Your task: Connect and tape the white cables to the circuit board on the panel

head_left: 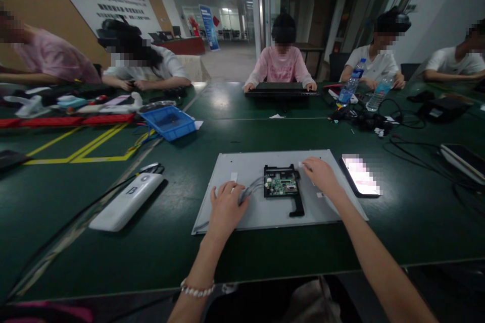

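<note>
A flat grey-white panel (250,219) lies on the table before me. On its middle sits a black bracket (297,207) that frames a green circuit board (281,186). Grey cables (254,186) run from the board's left side toward my left hand (227,208). That hand rests on the panel's left part with its fingers apart, touching the cables. Right of the bracket, my right hand (322,175) is closed in a pinch at a small white piece of tape (301,164). Part of the cables is hidden under my left hand.
A white power bank (129,202) with a black cable lies left of the panel, and a lit phone (359,175) lies to its right. A blue tray (170,122), two water bottles (352,82) and tangled cables stand farther back. Several people sit across the table.
</note>
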`<state>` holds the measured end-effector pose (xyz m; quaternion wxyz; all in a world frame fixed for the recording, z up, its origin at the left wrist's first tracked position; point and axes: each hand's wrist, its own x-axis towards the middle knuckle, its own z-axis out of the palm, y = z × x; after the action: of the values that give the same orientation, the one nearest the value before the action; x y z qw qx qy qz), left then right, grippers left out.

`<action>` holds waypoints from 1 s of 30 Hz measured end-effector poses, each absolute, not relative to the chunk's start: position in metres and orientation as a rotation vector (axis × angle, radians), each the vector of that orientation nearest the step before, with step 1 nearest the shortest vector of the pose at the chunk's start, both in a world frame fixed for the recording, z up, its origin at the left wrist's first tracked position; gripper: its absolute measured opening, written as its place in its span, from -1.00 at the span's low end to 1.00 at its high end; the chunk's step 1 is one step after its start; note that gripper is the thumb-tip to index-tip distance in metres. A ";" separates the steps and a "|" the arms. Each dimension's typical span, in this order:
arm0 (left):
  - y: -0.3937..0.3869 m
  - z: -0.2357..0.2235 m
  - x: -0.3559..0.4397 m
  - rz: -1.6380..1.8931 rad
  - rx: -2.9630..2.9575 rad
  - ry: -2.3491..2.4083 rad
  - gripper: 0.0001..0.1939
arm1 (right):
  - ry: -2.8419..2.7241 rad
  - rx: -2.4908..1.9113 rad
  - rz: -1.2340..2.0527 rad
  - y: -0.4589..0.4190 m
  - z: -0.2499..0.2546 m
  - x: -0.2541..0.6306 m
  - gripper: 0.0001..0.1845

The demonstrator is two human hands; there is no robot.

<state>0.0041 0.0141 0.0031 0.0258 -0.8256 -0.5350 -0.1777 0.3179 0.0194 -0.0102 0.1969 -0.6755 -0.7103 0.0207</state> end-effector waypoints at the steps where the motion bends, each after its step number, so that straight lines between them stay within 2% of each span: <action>1: 0.013 0.007 0.006 -0.550 -2.552 -1.642 -0.77 | -1.961 -1.851 0.090 0.019 -0.011 0.318 -0.70; 5: 0.013 0.023 0.023 -0.566 -2.640 -1.588 -0.60 | -1.898 -1.668 0.226 0.020 -0.013 0.314 -0.67; 7: 0.016 0.029 0.035 -0.535 -2.750 -1.541 -0.45 | -1.902 -1.578 0.288 0.020 -0.014 0.308 -0.61; 11: 0.032 0.030 0.053 -0.336 -3.074 -1.400 -0.06 | -2.038 -1.441 0.437 0.017 -0.014 0.298 -0.35; 13: 0.044 0.027 0.057 -0.267 -3.206 -1.352 0.07 | -2.100 -1.411 0.489 0.014 -0.014 0.296 -0.18; 15: 0.056 0.023 0.059 -0.254 -3.311 -1.315 0.13 | -2.115 -1.403 0.511 0.011 -0.013 0.295 -0.07; 18: 0.069 0.019 0.059 -0.276 -3.455 -1.240 0.14 | -2.105 -1.389 0.524 0.010 -0.012 0.293 -0.03; 22: 0.072 0.017 0.059 -0.379 -3.527 -1.217 0.11 | -2.084 -1.402 0.500 0.015 -0.012 0.296 -0.14; 27: 0.070 0.020 0.054 -0.468 -3.562 -1.232 0.13 | -2.002 -1.633 0.227 0.024 -0.015 0.322 -0.59; 30: 0.071 0.022 0.051 -0.536 -3.580 -1.197 0.14 | -2.070 -1.692 0.087 0.028 -0.015 0.335 -0.68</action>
<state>0.0506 0.0713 0.0216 -0.3293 -0.8866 -0.2965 -0.1327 0.3354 0.0275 -0.0145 0.2311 -0.6155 -0.7528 0.0315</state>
